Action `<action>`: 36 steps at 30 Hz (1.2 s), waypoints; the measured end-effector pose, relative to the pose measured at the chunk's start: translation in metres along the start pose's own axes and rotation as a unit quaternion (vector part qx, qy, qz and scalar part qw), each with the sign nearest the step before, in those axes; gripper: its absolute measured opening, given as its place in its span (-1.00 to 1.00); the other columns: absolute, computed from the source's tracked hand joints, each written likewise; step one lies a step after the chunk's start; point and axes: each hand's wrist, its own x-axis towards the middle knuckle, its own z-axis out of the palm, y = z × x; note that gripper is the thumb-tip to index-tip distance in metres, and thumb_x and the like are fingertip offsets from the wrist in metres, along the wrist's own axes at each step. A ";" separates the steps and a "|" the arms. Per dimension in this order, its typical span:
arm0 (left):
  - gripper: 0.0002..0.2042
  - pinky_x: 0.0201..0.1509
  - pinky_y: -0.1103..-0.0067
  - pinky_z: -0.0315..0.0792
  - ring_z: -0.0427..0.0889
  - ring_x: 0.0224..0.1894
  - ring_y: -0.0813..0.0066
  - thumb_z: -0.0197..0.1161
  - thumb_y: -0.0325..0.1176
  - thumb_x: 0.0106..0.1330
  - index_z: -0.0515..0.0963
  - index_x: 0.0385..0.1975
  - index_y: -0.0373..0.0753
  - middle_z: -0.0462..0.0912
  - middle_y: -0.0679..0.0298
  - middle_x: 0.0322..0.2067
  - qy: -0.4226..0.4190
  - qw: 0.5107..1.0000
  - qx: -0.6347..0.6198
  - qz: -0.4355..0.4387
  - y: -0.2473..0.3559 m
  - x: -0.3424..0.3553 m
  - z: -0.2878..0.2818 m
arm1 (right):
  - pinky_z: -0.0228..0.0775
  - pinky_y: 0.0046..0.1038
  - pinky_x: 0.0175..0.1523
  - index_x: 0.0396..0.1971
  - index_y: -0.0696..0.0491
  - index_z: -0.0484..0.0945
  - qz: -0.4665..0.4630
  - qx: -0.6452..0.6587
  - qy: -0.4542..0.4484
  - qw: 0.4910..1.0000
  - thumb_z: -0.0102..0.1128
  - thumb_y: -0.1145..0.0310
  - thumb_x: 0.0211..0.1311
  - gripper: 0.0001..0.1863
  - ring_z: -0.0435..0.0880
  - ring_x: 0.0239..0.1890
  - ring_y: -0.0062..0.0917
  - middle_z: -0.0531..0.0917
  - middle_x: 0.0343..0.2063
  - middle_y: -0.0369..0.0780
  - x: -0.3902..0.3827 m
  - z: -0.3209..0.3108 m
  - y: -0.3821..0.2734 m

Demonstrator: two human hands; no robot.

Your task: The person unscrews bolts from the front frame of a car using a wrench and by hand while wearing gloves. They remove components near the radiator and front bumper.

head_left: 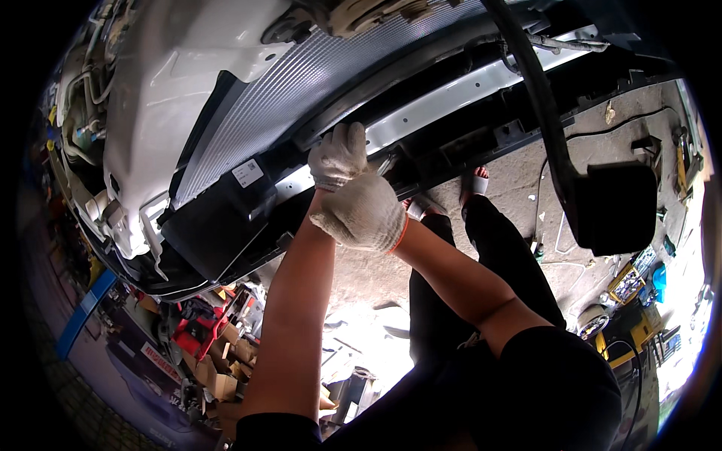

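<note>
Both my hands wear off-white knitted gloves and meet at the front of a car with its bumper cover off. My left hand is closed, its knuckles against the silver crossbar and the black trim below the radiator. Just nearer, my right hand makes a fist overlapping the left wrist. What either hand grips is hidden. A small shiny metal piece shows beside the right hand, against the black plastic carrier; I cannot tell whether it is held.
Behind the crossbar lies the finned radiator, with a white body panel at left. A black arm with a square end hangs at right. Cardboard boxes and a red case lie lower left. My feet stand below the carrier.
</note>
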 end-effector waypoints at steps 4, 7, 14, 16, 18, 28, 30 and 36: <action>-0.71 -0.57 0.42 0.53 0.68 -0.51 0.36 0.38 -0.18 0.17 0.45 -0.25 -0.12 0.52 0.28 -0.44 -0.080 0.997 -0.006 -0.019 0.003 0.000 -0.006 | 0.60 -0.22 -0.19 -0.61 -0.10 0.68 -0.007 -0.030 -0.087 0.996 0.14 -0.09 0.44 -0.51 0.71 -0.56 -0.33 0.58 -0.75 -0.28 0.008 0.002 0.005; -0.69 -0.45 0.40 0.58 0.72 -0.40 0.34 0.39 -0.18 0.17 0.49 -0.19 -0.14 0.56 0.23 -0.38 -0.124 0.992 -0.007 -0.021 0.007 0.005 -0.018 | 0.61 -0.24 -0.15 -0.57 -0.13 0.76 0.044 -0.064 -0.237 0.968 0.09 -0.12 0.47 -0.49 0.73 -0.53 -0.36 0.62 -0.71 -0.28 0.033 -0.011 -0.002; -0.52 -0.08 0.33 0.62 0.69 -0.09 0.22 0.42 0.02 0.17 0.53 -0.11 -0.21 0.57 0.12 -0.22 -0.113 0.991 0.010 -0.065 0.008 -0.008 -0.008 | 0.59 -0.23 -0.19 -0.54 -0.02 0.78 0.022 -0.025 -0.054 0.998 0.25 -0.08 0.33 -0.55 0.71 -0.46 -0.30 0.62 -0.67 -0.24 0.035 -0.009 -0.011; -0.39 -0.02 0.30 0.61 0.66 -0.06 0.20 0.44 0.19 0.13 0.51 -0.08 -0.23 0.57 0.10 -0.18 -0.110 0.992 0.028 -0.045 0.024 0.011 -0.048 | 0.58 -0.21 -0.21 -0.57 0.00 0.74 -0.003 -0.008 -0.001 1.000 0.33 -0.04 0.25 -0.58 0.70 -0.45 -0.29 0.60 -0.68 -0.25 0.029 -0.001 -0.009; -0.28 0.00 0.27 0.61 0.64 -0.07 0.19 0.46 0.32 0.07 0.49 -0.07 -0.23 0.56 0.09 -0.17 -0.128 0.991 0.025 -0.039 0.030 0.015 -0.047 | 0.57 -0.22 -0.23 -0.61 0.01 0.70 -0.015 -0.008 0.013 1.000 0.38 -0.01 0.18 -0.61 0.68 -0.45 -0.30 0.59 -0.68 -0.27 0.020 0.010 0.000; -0.27 -0.27 0.25 0.64 0.68 -0.32 0.24 0.57 0.29 -0.06 0.49 -0.16 -0.24 0.57 0.12 -0.34 -0.093 0.995 -0.031 -0.001 0.019 0.014 -0.035 | 0.56 -0.25 -0.28 -0.64 0.00 0.58 -0.029 0.003 0.109 0.994 0.41 0.09 0.17 -0.64 0.67 -0.47 -0.35 0.59 -0.66 -0.28 0.012 0.047 0.011; -0.27 -0.28 0.28 0.63 0.68 -0.33 0.27 0.57 0.29 -0.07 0.50 -0.17 -0.24 0.58 0.16 -0.35 -0.095 0.995 -0.020 -0.016 0.017 0.012 -0.045 | 0.57 -0.24 -0.26 -0.61 0.01 0.60 -0.019 0.040 0.088 0.995 0.39 0.09 0.20 -0.66 0.68 -0.45 -0.34 0.60 -0.63 -0.26 0.015 0.036 0.001; -0.30 -0.23 0.21 0.60 0.68 -0.30 0.11 0.59 0.15 -0.09 0.48 -0.11 -0.24 0.60 0.13 -0.28 -0.092 0.995 -0.043 -0.016 0.015 0.008 -0.035 | 0.62 -0.25 -0.25 -0.54 0.06 0.62 -0.066 -0.037 -0.067 0.995 0.41 0.12 0.19 -0.68 0.72 -0.40 -0.32 0.64 -0.58 -0.25 0.012 0.018 -0.005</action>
